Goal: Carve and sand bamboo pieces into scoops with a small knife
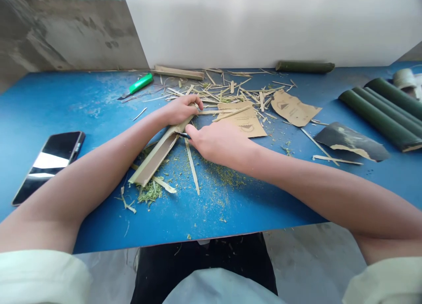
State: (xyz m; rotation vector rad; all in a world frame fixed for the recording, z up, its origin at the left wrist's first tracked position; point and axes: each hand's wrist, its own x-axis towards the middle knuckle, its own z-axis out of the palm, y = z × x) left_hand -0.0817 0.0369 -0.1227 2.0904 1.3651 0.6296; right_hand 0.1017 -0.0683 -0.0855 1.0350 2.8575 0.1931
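Note:
A split bamboo piece (pixel 158 156) lies slantwise on the blue table, its hollow side up and its lower end towards me. My left hand (pixel 183 109) is closed over its far end. My right hand (pixel 219 141) grips a small tool with a dark shaft (pixel 183 135), whose tip meets the bamboo's inner edge just below my left hand. Most of the tool is hidden in the fist. Green shavings (pixel 150 193) lie under the bamboo's near end, and a thin strip (pixel 192 167) rests to its right.
A green utility knife (pixel 141 83) with its blade out lies back left, a phone (pixel 49 163) at the left. Bamboo slivers (pixel 214 93) and sandpaper sheets (pixel 293 108) lie behind my hands. Green bamboo pieces (pixel 382 115) and dark curled sandpaper (pixel 351 141) are at the right.

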